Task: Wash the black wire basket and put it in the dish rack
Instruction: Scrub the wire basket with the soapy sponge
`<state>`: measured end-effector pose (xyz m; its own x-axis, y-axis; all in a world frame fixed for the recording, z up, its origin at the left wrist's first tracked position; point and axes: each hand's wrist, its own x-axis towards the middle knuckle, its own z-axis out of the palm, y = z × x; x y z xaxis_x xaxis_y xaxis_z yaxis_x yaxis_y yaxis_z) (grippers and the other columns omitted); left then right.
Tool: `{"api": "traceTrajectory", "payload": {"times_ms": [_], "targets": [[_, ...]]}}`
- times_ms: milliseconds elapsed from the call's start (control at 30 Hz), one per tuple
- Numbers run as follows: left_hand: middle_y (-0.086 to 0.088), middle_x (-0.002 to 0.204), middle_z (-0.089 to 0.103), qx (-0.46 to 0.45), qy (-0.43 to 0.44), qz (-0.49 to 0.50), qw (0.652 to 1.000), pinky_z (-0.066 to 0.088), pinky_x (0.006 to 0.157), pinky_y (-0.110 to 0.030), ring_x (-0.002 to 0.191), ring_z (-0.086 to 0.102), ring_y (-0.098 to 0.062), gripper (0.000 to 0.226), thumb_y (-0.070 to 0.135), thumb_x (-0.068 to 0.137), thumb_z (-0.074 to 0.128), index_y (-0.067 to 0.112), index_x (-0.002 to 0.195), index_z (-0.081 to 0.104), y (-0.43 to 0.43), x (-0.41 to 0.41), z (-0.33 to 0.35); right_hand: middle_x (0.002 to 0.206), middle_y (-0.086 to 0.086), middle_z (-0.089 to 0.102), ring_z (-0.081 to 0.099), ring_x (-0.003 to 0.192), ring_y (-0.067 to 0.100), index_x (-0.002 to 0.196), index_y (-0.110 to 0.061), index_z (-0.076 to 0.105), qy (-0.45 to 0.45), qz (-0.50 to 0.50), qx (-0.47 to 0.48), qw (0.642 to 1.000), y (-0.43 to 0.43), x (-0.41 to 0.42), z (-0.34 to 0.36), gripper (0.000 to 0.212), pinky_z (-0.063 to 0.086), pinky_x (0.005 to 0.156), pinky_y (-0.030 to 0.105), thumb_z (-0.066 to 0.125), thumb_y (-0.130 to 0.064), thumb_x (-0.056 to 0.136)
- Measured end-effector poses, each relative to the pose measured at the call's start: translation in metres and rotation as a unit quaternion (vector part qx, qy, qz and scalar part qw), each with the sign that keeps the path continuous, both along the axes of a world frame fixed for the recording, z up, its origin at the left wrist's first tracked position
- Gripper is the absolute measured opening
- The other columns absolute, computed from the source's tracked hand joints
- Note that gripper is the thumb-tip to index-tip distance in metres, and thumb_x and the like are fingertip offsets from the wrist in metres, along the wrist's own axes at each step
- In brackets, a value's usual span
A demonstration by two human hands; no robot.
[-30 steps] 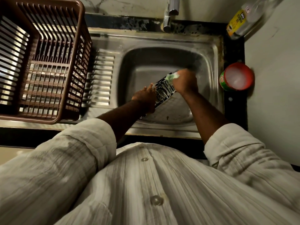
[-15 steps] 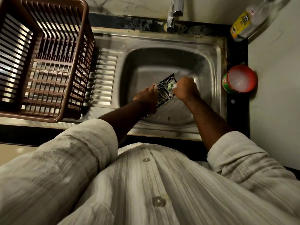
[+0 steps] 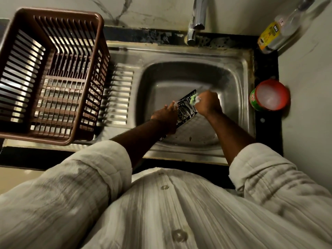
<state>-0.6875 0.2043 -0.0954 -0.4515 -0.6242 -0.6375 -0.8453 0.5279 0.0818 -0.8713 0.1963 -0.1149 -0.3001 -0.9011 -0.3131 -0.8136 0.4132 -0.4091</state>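
Head view, looking down on a steel sink (image 3: pixel 179 54) set in a black bench (image 3: pixel 266 69); black wire basket (image 3: pixel 186 110) held tilted over the basin at the centre of the frame, between both hands; whether its lower end rests on the sink cannot be told; left-hand grip (image 3: pixel 166 116) closed round the basket's left edge; right-hand grip (image 3: pixel 209 103) closed round a green sponge (image 3: pixel 193 98), which is pressed to the basket's upper end; white foam on the wires; brown plastic dish rack (image 3: pixel 53 12) on the draining board, upper left of the frame, well apart from the basket; tap (image 3: pixel 196 20) at top centre; clear bottle (image 3: pixel 276 31) with a yellow label at upper right; red-and-green tub (image 3: pixel 269 95) on the bench just right of the sink; rolled pale sleeves (image 3: pixel 100 169) across the lower frame.
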Motion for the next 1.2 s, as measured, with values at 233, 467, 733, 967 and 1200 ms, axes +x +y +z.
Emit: {"api": "traceTrajectory", "payload": {"times_ms": [233,467,733,967,1200], "targets": [[-0.014,0.167,-0.004,0.003,-0.002,-0.007,1.000,0.041,0.112,-0.050,0.150,0.021,-0.036,0.096,0.026,0.089,0.060,0.006,0.158,-0.003,0.002,-0.001,-0.002,0.114,0.019,0.070,0.067,0.106,0.036,0.106,-0.002,0.071,0.064,0.045,0.114,0.990,-0.021,-0.010,0.006,0.030,0.054,0.078,0.036,0.079,-0.017,0.082],[-0.015,0.167,-0.003,0.004,0.011,-0.006,1.000,0.037,0.115,-0.048,0.151,0.020,-0.036,0.099,0.026,0.088,0.063,0.005,0.158,-0.003,0.000,0.001,-0.001,0.092,0.020,0.074,0.069,0.085,0.029,0.090,0.004,0.076,-0.074,0.008,-0.020,0.997,-0.028,-0.014,-0.006,0.017,0.048,0.065,0.033,0.069,-0.011,0.085],[-0.019,0.166,-0.006,0.022,0.014,-0.006,1.000,0.036,0.115,-0.050,0.151,0.018,-0.039,0.100,0.030,0.087,0.065,0.002,0.158,0.000,0.002,0.002,-0.005,0.094,0.005,0.077,0.071,0.089,0.021,0.087,-0.015,0.079,-0.082,0.061,0.010,0.995,-0.013,-0.014,-0.010,0.018,0.054,0.078,0.024,0.071,-0.002,0.078],[-0.022,0.165,0.011,0.062,0.072,0.070,0.993,0.032,0.114,-0.033,0.147,0.029,-0.037,0.082,0.021,0.096,0.057,-0.001,0.157,0.007,-0.006,-0.002,0.005,0.102,0.008,0.076,0.069,0.098,0.025,0.091,-0.011,0.078,-0.080,0.069,0.034,0.994,-0.021,-0.012,0.000,0.014,0.040,0.075,0.018,0.076,-0.006,0.078],[-0.021,0.130,0.058,0.011,0.145,0.158,0.977,0.050,0.089,-0.039,0.116,0.059,-0.037,0.049,0.033,0.093,0.059,0.008,0.134,0.050,-0.029,-0.003,0.023,0.093,0.007,0.076,0.069,0.090,0.025,0.082,-0.009,0.073,-0.093,0.071,-0.072,0.990,-0.019,-0.007,0.018,0.020,0.051,0.075,0.026,0.060,0.005,0.077]]}}
